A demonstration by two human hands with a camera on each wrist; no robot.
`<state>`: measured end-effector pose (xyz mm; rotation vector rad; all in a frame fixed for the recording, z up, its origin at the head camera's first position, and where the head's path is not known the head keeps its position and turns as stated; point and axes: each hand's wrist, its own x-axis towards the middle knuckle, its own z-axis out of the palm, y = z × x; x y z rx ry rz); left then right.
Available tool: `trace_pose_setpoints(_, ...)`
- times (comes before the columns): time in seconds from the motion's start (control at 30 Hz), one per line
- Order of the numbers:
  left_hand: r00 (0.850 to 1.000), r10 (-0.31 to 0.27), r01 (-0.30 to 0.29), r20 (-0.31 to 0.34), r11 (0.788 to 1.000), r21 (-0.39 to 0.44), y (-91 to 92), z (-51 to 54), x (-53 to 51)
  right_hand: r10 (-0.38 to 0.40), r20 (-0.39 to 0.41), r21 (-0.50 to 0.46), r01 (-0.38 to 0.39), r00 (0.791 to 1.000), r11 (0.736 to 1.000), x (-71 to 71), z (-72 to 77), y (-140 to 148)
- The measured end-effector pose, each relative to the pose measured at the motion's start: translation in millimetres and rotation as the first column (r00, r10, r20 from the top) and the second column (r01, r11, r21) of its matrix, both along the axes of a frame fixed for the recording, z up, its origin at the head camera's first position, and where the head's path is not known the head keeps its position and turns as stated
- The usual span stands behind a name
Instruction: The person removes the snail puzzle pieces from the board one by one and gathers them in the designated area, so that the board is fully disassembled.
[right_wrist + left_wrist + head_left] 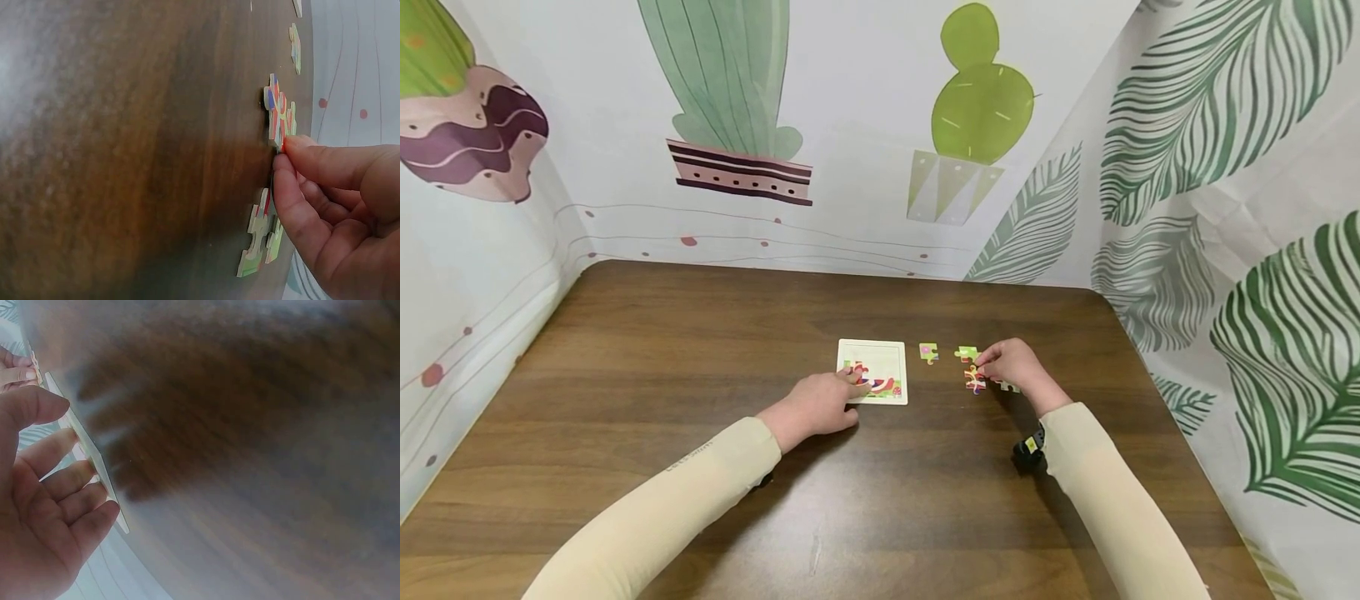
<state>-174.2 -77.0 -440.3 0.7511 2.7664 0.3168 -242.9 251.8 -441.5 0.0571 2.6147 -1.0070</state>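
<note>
My left hand (pixel 818 405) rests its fingertips on a square white puzzle tray (pixel 889 354), whose lower part holds several fitted colourful pieces. In the left wrist view the fingers (pixel 69 481) reach the edge of the thin tray, nearly straight, with the thumb apart. To the right of the tray, my right hand (pixel 1017 368) pinches a red and yellow jigsaw piece (pixel 974 380) between thumb and index finger. The right wrist view shows that piece (pixel 274 109) low over the table at the fingertips; whether it touches the wood I cannot tell.
Loose jigsaw pieces lie near the right hand: a green one with a pink spot (pixel 928 351), another green one (pixel 966 352) behind the pinched piece, and more (pixel 253 244) beside the hand. The brown wooden table (pixel 700 333) meets a patterned wall covering (pixel 850 225) behind.
</note>
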Motion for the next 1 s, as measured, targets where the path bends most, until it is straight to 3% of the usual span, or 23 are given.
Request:
trace_pose_setpoints(0.53,1.0,-0.002,0.002,-0.002,1.0,0.015,0.3,0.3,-0.4,0.014,-0.008,0.061,-0.013,1.0,0.998,2.0,5.9,-3.9)
trace_pose_setpoints(1.0,0.997,-0.042,0.041,-0.063,0.999,-0.026,0.9,1.5,3.9,-0.046,-0.01,-0.056,0.045,0.999,0.997,9.9,19.9,2.5)
